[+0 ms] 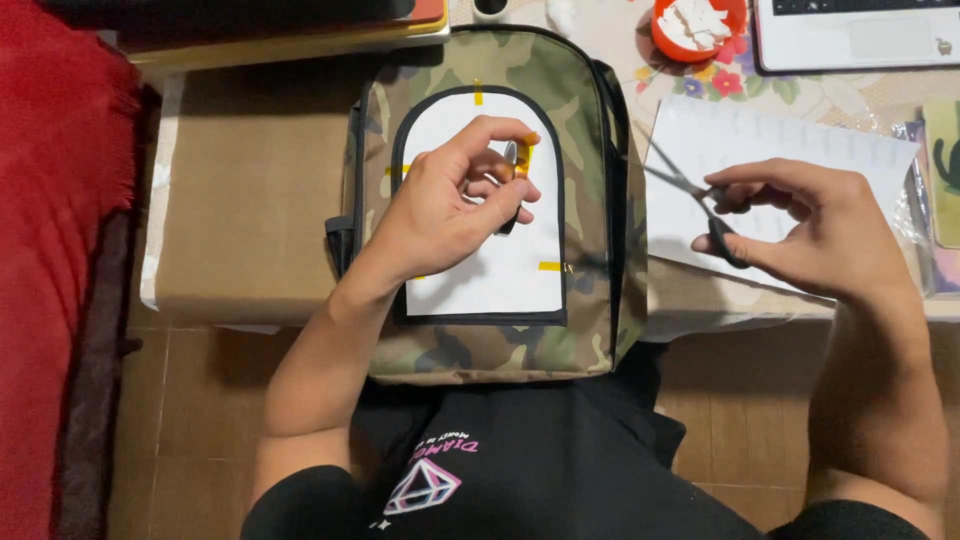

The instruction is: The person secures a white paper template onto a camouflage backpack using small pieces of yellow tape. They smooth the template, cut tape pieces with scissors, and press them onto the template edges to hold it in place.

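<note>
**Desk:** Backpack [480, 345] first — where is it in the head view?

**Operator:** Camouflage, lying flat and face up between the lap and a brown cardboard box [250, 200], a white paper panel [490, 260] taped over its front pocket with yellow tape tabs [550, 266]. From my remote seat I see the left hand [440, 205] hovering over that panel, fingers curled, thumb and forefinger pinching a small yellow-and-dark piece I cannot identify.

**Desk:** And the other hand?

**Operator:** The right hand [800, 230] has its fingers through the handles of scissors [690, 195], blades slightly parted over a white sheet [770, 170].

**Desk:** Handling?

**Operator:** I judge the bag soft and light, likely to sag; grip its edges or top. The paper looks flimsy, easily creased.
</note>
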